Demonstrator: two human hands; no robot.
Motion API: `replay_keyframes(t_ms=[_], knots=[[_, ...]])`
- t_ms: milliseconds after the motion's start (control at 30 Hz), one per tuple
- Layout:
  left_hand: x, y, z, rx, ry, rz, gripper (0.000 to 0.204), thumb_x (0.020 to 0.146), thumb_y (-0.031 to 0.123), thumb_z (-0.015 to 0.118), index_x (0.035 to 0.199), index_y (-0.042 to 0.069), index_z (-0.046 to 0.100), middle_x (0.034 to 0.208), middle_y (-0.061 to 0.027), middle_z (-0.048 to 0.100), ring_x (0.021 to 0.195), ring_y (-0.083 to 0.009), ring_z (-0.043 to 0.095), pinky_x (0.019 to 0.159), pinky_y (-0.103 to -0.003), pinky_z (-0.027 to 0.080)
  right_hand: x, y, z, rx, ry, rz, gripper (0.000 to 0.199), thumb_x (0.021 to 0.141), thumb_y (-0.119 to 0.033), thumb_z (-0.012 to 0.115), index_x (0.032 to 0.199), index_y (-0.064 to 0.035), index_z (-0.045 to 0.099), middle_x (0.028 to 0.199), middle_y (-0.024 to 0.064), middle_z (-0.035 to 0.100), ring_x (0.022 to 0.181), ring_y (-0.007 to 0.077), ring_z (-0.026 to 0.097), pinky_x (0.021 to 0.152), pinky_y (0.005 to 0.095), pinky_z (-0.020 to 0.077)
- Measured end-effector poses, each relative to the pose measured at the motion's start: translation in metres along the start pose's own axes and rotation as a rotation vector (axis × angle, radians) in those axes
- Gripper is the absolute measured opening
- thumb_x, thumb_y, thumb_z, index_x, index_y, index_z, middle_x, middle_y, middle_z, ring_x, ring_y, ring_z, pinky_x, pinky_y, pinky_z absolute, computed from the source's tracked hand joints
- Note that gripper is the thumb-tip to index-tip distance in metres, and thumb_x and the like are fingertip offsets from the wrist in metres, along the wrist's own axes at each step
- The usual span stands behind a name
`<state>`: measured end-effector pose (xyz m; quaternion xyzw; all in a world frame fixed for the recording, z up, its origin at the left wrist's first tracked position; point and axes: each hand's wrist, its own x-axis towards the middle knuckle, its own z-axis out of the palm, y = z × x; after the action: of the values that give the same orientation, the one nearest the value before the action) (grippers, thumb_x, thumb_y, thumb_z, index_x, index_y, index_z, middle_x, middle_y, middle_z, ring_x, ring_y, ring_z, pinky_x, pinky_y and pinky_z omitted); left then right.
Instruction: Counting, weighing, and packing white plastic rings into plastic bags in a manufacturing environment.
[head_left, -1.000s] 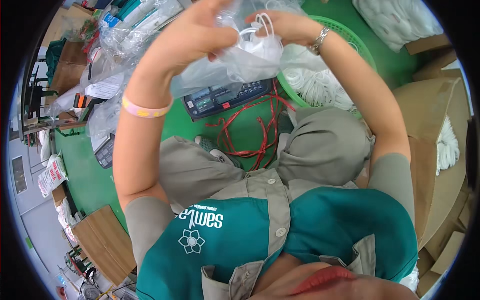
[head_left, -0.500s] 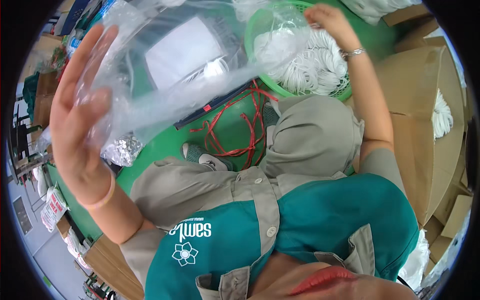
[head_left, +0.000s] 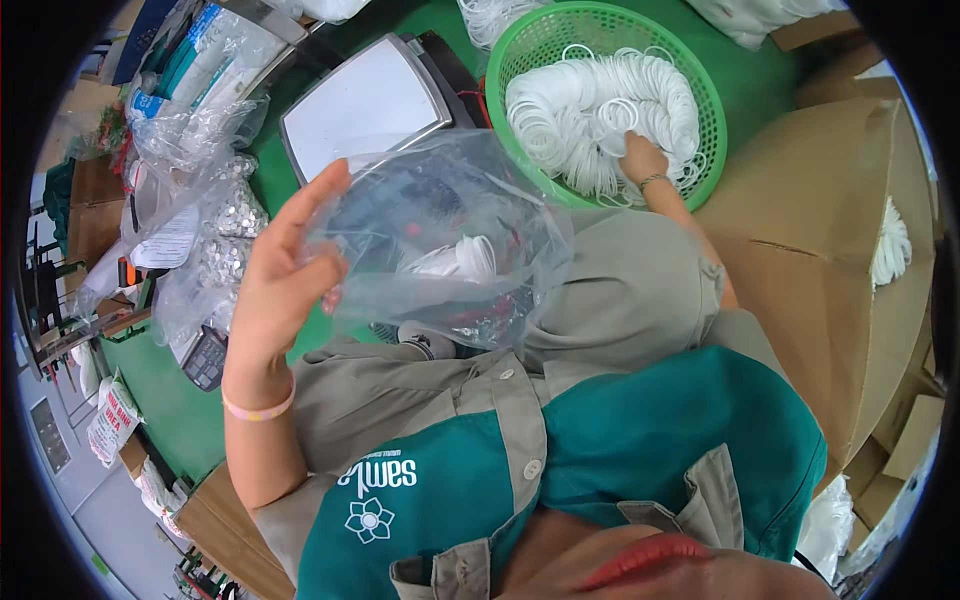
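My left hand (head_left: 283, 275) holds a clear plastic bag (head_left: 530, 225) by its side, fingers and thumb hooked at its edge. A small bundle of white rings (head_left: 465, 258) lies inside the bag, which hangs in front of my lap. Farther off to the right, my right hand (head_left: 643, 160) reaches into a green perforated basket (head_left: 716, 120) heaped with thin white rings (head_left: 560, 95). Its fingers are curled on a few of the rings, and the fingertips are partly hidden among them.
A scale with a white platform (head_left: 365, 110) stands left of the basket. Bags of small silvery pieces (head_left: 238, 210) and a dark calculator (head_left: 205, 358) lie at the left. A large cardboard box (head_left: 800, 230) is close on my right.
My left hand has come right and nearer with the bag, uncovering the scale. My right hand has left the bag's edge and moved down into the basket's rings.
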<state>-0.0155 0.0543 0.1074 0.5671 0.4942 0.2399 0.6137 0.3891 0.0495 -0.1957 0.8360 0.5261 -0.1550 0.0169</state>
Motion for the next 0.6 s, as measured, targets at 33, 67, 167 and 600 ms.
replay_keyframes(t_ms=[33, 67, 167, 600], knots=[[0.005, -0.005, -0.003, 0.058, -0.040, -0.028, 0.060, 0.068, -0.008, 0.044, 0.128, 0.002, 0.039, 0.115, -0.0080, 0.052, 0.052, -0.0027, 0.042, 0.046, -0.018, 0.037, -0.003, 0.002, -0.013, 0.062, 0.072, 0.008, 0.028, 0.073, -0.018, 0.051, 0.099, -0.0071, 0.052, 0.099, 0.0173, 0.059, 0.093, 0.0328, 0.057, 0.075, 0.0433, 0.0461], [0.010, -0.007, -0.005, 0.113, -0.081, -0.055, 0.057, 0.069, -0.007, 0.045, 0.125, 0.002, 0.043, 0.106, -0.0054, 0.057, 0.053, -0.0025, 0.042, 0.047, -0.018, 0.038, -0.001, 0.007, -0.026, 0.159, 0.129, 0.034, 0.039, 0.071, -0.022, 0.058, 0.106, -0.0049, 0.051, 0.098, 0.0190, 0.059, 0.093, 0.0348, 0.056, 0.077, 0.0420, 0.0455], [0.025, -0.003, 0.003, 0.174, -0.073, -0.058, 0.048, 0.071, -0.004, 0.049, 0.119, -0.001, 0.049, 0.106, -0.0023, 0.057, 0.056, -0.0014, 0.042, 0.048, -0.018, 0.037, 0.003, 0.024, -0.067, 0.475, 0.421, -0.123, 0.050, 0.071, -0.022, 0.062, 0.113, 0.0014, 0.049, 0.096, 0.0217, 0.059, 0.091, 0.0332, 0.057, 0.082, 0.0362, 0.0438], [0.039, 0.021, 0.011, 0.066, -0.142, 0.156, 0.057, 0.075, 0.003, 0.055, 0.129, 0.001, 0.035, 0.118, -0.0049, 0.049, 0.064, -0.0071, 0.053, 0.058, -0.021, 0.042, -0.076, -0.211, -0.205, 0.214, -0.229, -1.093, 0.023, 0.078, -0.010, 0.053, 0.100, -0.0058, 0.053, 0.096, 0.0139, 0.058, 0.081, 0.0282, 0.056, 0.071, 0.0343, 0.0451]])
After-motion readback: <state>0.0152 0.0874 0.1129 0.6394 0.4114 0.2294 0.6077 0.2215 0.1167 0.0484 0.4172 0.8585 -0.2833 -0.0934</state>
